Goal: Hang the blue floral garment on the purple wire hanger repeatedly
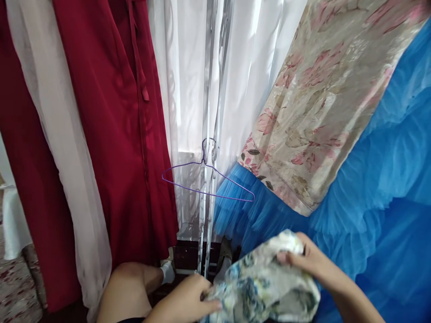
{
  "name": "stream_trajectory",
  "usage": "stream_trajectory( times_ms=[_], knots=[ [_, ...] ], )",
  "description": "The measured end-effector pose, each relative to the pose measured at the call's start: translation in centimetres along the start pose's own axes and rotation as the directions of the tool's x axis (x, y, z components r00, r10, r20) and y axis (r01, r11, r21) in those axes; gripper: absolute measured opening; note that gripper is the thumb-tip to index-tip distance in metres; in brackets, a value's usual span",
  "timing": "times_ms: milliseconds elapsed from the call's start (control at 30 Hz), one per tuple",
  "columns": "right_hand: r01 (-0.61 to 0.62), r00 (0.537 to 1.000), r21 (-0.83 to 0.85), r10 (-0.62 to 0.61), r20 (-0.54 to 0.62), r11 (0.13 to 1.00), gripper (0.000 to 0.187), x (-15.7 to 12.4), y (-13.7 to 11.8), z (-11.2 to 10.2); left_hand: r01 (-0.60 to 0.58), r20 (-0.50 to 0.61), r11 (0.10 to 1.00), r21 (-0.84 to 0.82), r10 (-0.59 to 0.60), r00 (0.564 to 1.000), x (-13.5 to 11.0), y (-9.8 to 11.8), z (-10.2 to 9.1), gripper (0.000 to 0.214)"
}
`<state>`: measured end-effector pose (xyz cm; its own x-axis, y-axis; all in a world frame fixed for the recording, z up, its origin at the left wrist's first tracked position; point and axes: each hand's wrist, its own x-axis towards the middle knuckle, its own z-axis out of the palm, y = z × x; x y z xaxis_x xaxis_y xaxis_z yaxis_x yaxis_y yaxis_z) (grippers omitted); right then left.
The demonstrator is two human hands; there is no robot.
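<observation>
Near centre, a crumpled, blue-patterned pale cloth (251, 291) sits between both hands: the left hand (193, 294) has its grip closed on the left edge, the right hand (305, 258) pinches the far right. Farther off, a purple hanger (204, 160) hangs between red fabric (117, 134), left, and blue tulle (360, 215), right.

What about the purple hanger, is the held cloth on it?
No, the left hand and right hand hold the patterned cloth below the purple hanger, whose wire frame is bare.
</observation>
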<state>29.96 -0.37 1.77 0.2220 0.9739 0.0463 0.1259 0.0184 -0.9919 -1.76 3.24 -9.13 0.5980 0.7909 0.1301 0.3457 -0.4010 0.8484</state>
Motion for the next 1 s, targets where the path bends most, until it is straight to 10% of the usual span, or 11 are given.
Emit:
stream_trajectory(
  times_ms=[167,433,700,1000],
  knots=[
    [0.114,0.985,0.078,-0.123,0.119,0.99,0.025,9.4,-3.8,-1.0,0.003,-0.175,0.99,0.143,0.022,0.984,1.6,0.3,-4.6,0.037],
    [0.048,0.967,0.277,-0.114,0.226,0.96,0.018,17.9,-9.0,7.9,-0.082,-0.413,0.989,0.125,0.127,0.902,2.5,4.0,-11.3,0.026],
    [-0.068,0.894,0.267,-0.06,0.444,0.961,0.027,18.3,-7.7,9.8,0.057,-0.488,0.884,0.465,0.202,0.849,1.2,0.4,-17.4,0.023],
    [-0.09,0.848,0.129,0.008,0.529,0.988,0.024,17.0,-9.3,8.0,0.21,-0.385,0.666,0.716,0.126,0.914,5.7,-1.5,-29.3,0.035]
  ],
)
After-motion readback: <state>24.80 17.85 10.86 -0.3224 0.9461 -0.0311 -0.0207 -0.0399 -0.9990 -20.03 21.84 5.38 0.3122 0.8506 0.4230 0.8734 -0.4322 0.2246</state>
